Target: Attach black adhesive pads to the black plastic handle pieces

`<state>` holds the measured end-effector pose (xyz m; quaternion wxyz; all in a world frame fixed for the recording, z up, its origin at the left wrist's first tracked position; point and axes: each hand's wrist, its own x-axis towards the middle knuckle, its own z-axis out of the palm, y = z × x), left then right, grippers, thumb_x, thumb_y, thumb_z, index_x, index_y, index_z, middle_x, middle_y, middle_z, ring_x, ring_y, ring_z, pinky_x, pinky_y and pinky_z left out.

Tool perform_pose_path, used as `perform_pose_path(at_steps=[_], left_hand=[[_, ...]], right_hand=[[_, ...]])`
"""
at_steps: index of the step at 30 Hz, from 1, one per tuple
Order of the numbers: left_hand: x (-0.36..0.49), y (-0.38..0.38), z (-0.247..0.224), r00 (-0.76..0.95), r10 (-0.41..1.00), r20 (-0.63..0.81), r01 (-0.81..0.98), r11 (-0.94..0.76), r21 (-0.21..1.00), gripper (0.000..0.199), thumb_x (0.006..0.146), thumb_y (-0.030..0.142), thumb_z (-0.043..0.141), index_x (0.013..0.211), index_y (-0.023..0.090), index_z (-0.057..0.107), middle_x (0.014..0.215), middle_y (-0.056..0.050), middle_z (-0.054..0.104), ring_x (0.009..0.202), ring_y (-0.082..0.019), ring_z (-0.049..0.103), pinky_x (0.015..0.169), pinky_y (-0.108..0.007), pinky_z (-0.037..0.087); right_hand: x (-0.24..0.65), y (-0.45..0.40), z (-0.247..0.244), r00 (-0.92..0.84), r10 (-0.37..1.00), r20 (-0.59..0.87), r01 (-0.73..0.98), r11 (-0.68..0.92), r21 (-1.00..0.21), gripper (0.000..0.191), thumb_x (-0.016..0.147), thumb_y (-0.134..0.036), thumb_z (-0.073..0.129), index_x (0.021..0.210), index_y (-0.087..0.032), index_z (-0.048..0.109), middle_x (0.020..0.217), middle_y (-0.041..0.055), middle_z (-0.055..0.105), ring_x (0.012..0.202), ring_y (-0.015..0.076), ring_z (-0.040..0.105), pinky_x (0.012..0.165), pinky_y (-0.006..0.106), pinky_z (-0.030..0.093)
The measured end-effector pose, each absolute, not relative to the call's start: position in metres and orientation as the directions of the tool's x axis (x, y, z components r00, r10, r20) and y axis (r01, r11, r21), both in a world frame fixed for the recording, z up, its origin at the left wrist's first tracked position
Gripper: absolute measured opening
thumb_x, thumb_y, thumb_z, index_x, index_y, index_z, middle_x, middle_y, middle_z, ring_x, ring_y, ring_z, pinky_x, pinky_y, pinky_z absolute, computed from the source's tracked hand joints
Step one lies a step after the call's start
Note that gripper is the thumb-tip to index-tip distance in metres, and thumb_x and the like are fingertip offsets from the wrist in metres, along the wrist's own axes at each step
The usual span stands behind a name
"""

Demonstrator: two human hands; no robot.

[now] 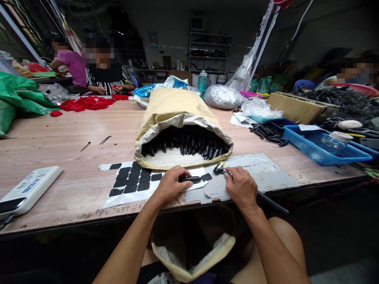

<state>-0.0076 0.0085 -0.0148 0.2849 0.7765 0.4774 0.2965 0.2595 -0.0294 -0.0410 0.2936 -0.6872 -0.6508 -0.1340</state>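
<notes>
My left hand (174, 182) is closed on a black pen-shaped piece (191, 179), which points right over the table's front edge. A dark rounded patch (206, 177) lies at its tip. In my right hand (242, 185) is a small hammer (219, 168) with a yellowish face, its black handle (272, 203) running back past my wrist. Beneath both hands is a grey board (251, 173). To the left lies a white sheet (130, 197) bearing several black rounded-square patches (130, 179). Just behind the hands, a tan sack (177, 102) lies open toward me, filled with similar black pieces (189, 146).
A white device (32, 189) sits at the left edge. Blue baskets (319, 148) and a cardboard box (300, 107) stand on the right. Red pieces (85, 103) are heaped near a co-worker (108, 79). Another open sack (195, 268) is below the table edge.
</notes>
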Motion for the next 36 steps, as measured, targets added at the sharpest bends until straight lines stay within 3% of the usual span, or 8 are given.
perform_pose_path(at_steps=[3, 6, 11, 15, 21, 26, 32, 36], left_hand=[[-0.009, 0.01, -0.016, 0.365, 0.915, 0.175, 0.566, -0.367, 0.739, 0.017, 0.075, 0.03, 0.074, 0.09, 0.023, 0.074, 0.091, -0.001, 0.066, 0.086, -0.019, 0.06, 0.076, -0.03, 0.044], [-0.009, 0.009, -0.015, 0.364, 0.916, 0.167, 0.557, -0.358, 0.75, 0.018, 0.074, 0.029, 0.076, 0.09, 0.022, 0.074, 0.089, -0.001, 0.064, 0.087, -0.019, 0.06, 0.077, -0.029, 0.044], [-0.009, 0.01, -0.017, 0.364, 0.923, 0.124, 0.537, -0.317, 0.782, 0.02, 0.07, 0.028, 0.077, 0.089, 0.022, 0.074, 0.086, 0.0, 0.062, 0.083, -0.018, 0.058, 0.074, -0.028, 0.044], [-0.009, 0.011, -0.02, 0.348, 0.932, 0.103, 0.516, -0.282, 0.809, 0.021, 0.066, 0.024, 0.078, 0.087, 0.022, 0.073, 0.084, 0.001, 0.061, 0.081, -0.017, 0.056, 0.071, -0.027, 0.044], [-0.007, 0.011, -0.017, 0.321, 0.943, 0.092, 0.53, -0.259, 0.807, 0.022, 0.064, 0.022, 0.078, 0.085, 0.021, 0.073, 0.082, 0.002, 0.059, 0.079, -0.016, 0.055, 0.069, -0.026, 0.042], [-0.005, 0.01, -0.012, 0.314, 0.945, 0.087, 0.571, -0.261, 0.779, 0.015, 0.062, 0.021, 0.078, 0.075, 0.019, 0.07, 0.078, 0.002, 0.058, 0.077, -0.016, 0.054, 0.065, -0.026, 0.039], [-0.006, 0.01, -0.016, 0.306, 0.949, 0.08, 0.547, -0.244, 0.801, 0.022, 0.063, 0.021, 0.077, 0.085, 0.021, 0.074, 0.083, 0.002, 0.061, 0.08, -0.017, 0.056, 0.069, -0.027, 0.042], [-0.006, 0.009, -0.016, 0.3, 0.95, 0.086, 0.552, -0.246, 0.797, 0.021, 0.063, 0.02, 0.077, 0.084, 0.021, 0.073, 0.083, 0.002, 0.062, 0.08, -0.017, 0.056, 0.07, -0.027, 0.042]], right_hand=[[0.258, -0.032, -0.031, 0.125, 0.813, 0.569, 0.951, 0.066, -0.303, 0.024, 0.095, -0.023, 0.05, 0.109, -0.022, 0.07, 0.095, 0.0057, 0.067, 0.092, 0.0212, 0.057, 0.079, 0.032, 0.04], [0.242, -0.04, -0.014, 0.122, 0.779, 0.616, 0.87, 0.214, -0.443, 0.027, 0.098, -0.026, 0.047, 0.113, -0.019, 0.068, 0.096, 0.0073, 0.068, 0.092, 0.0208, 0.062, 0.083, 0.032, 0.046], [0.203, -0.055, -0.002, -0.036, 0.822, 0.568, 0.702, 0.425, -0.571, 0.027, 0.099, -0.025, 0.047, 0.116, -0.021, 0.068, 0.098, 0.0066, 0.07, 0.091, 0.0186, 0.065, 0.084, 0.03, 0.05], [0.188, -0.057, -0.003, -0.098, 0.842, 0.53, 0.71, 0.432, -0.556, 0.027, 0.098, -0.022, 0.048, 0.116, -0.02, 0.068, 0.093, 0.006, 0.069, 0.088, 0.0186, 0.064, 0.082, 0.03, 0.051], [0.178, -0.061, 0.007, -0.08, 0.777, 0.624, 0.704, 0.488, -0.517, 0.029, 0.099, -0.021, 0.047, 0.121, -0.021, 0.066, 0.097, 0.007, 0.068, 0.092, 0.0192, 0.064, 0.085, 0.032, 0.05], [0.175, -0.063, 0.002, -0.149, 0.829, 0.539, 0.782, 0.432, -0.449, 0.028, 0.097, -0.017, 0.049, 0.117, -0.021, 0.069, 0.088, 0.005, 0.066, 0.085, 0.0186, 0.063, 0.079, 0.03, 0.049], [0.185, -0.064, 0.005, -0.049, 0.796, 0.604, 0.778, 0.409, -0.477, 0.029, 0.098, -0.021, 0.049, 0.121, -0.02, 0.067, 0.095, 0.0063, 0.068, 0.09, 0.0189, 0.063, 0.083, 0.031, 0.049], [0.187, -0.065, -0.001, -0.068, 0.839, 0.54, 0.793, 0.374, -0.481, 0.028, 0.098, -0.02, 0.048, 0.115, -0.021, 0.069, 0.091, 0.005, 0.067, 0.087, 0.0187, 0.063, 0.08, 0.03, 0.048]])
